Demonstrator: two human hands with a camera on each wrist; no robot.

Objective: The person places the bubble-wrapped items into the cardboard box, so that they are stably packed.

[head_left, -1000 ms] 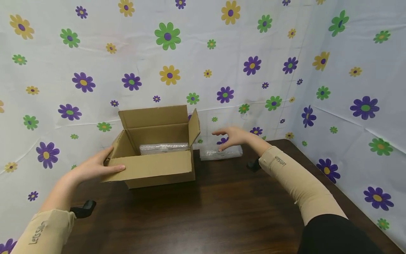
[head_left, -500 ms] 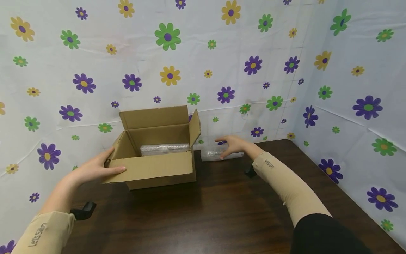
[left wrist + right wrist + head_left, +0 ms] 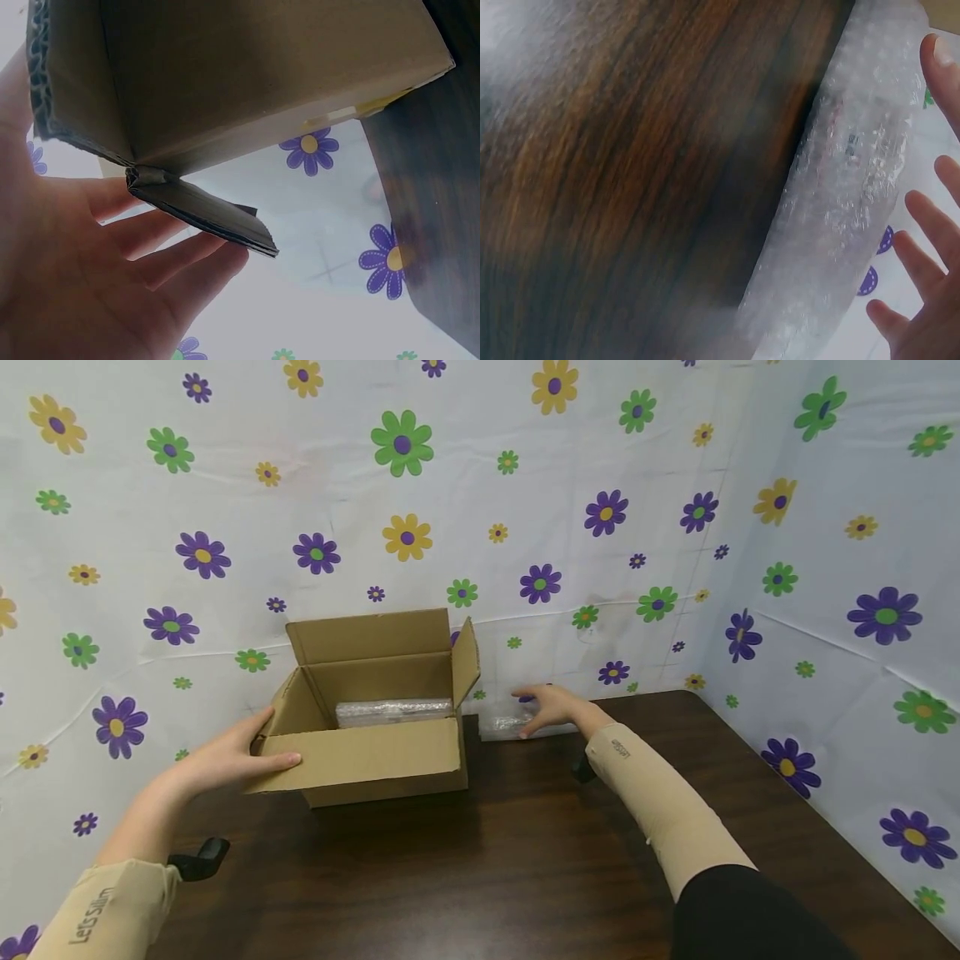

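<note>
An open cardboard box (image 3: 390, 785) stands at the back of the table, flaps spread. My left hand (image 3: 217, 760) grips its left front corner, the thumb on the front flap (image 3: 375, 752) and the fingers (image 3: 150, 232) by the left side flap (image 3: 210, 210). Inside the box lies a bubble-wrapped package (image 3: 393, 710). To the right of the box, against the wall, a second bubble-wrapped package (image 3: 847, 165) sits on the table. Over it my right hand (image 3: 555, 706) hovers, fingers spread and thumb apart; whether it touches the wrap I cannot tell.
The dark wooden table (image 3: 450, 877) extends in front of the box and to the right. A flower-print sheet (image 3: 450, 485) hangs right behind the box, and a second hanging wall sheet (image 3: 840, 693) runs along the table's right side.
My right hand has come down closer to the wrapped package beside the box, and its forearm has swung left. The left hand keeps its place on the box.
</note>
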